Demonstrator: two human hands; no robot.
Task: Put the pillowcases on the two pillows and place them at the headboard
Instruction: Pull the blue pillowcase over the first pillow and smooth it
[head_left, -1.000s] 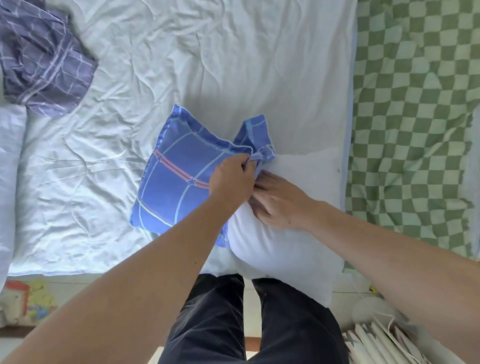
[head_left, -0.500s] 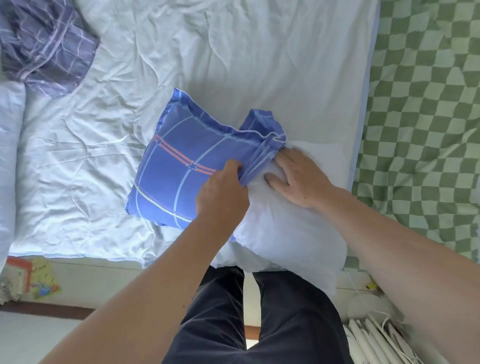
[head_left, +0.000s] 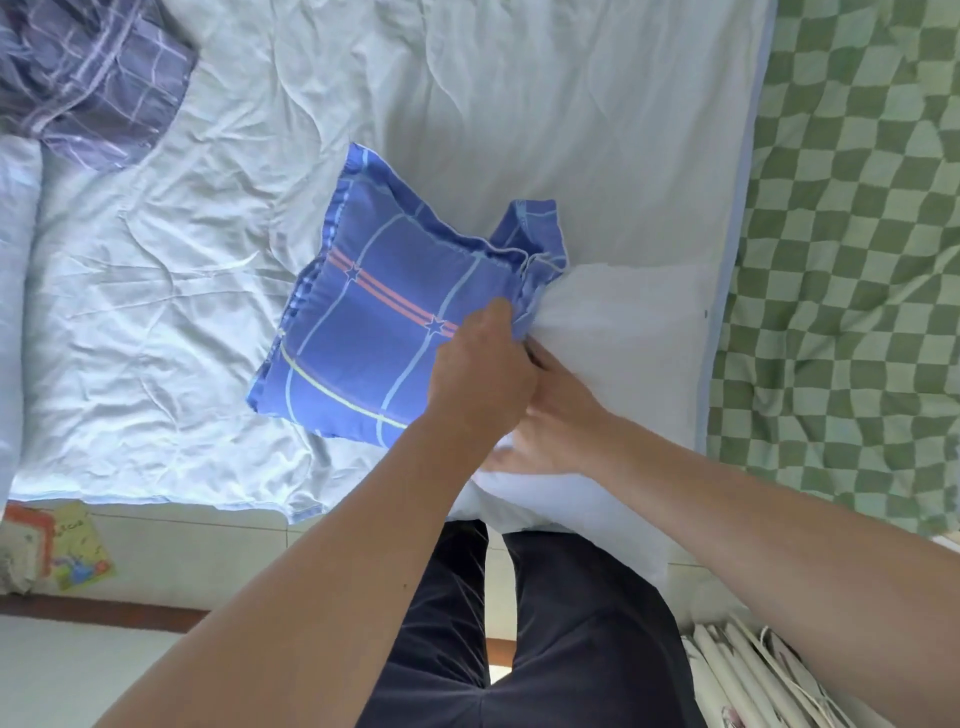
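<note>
A: Status: the blue pillowcase (head_left: 379, 332) is about half on the white pillow (head_left: 623, 332), at the near edge of the bed (head_left: 156, 364). The bare right part of the pillow is uncovered; its near corner overhangs the edge.

B: Hands?

A: The pillowcase hem is gripped by the left hand (head_left: 483, 374), fingers curled on the bunched cloth. The right hand (head_left: 556, 415) is pressed on the pillow just beside it, partly hidden under the left; finger spread cannot be told.

B: Risks?

A: Only one side of the opening is seen held. If it is pulled from that side alone, the cloth is likely bunched at the mouth and the filling jammed, with the far corners left empty. The overhanging corner could be dragged off the bed if the pillow is shoved hard.

B: Second set?

A: A grey checked pillowcase (head_left: 93, 78) is crumpled at the far left corner, well apart; another pillow (head_left: 15, 291) is seen at the left edge. A green checked blanket (head_left: 852, 260) lies to the right.
</note>
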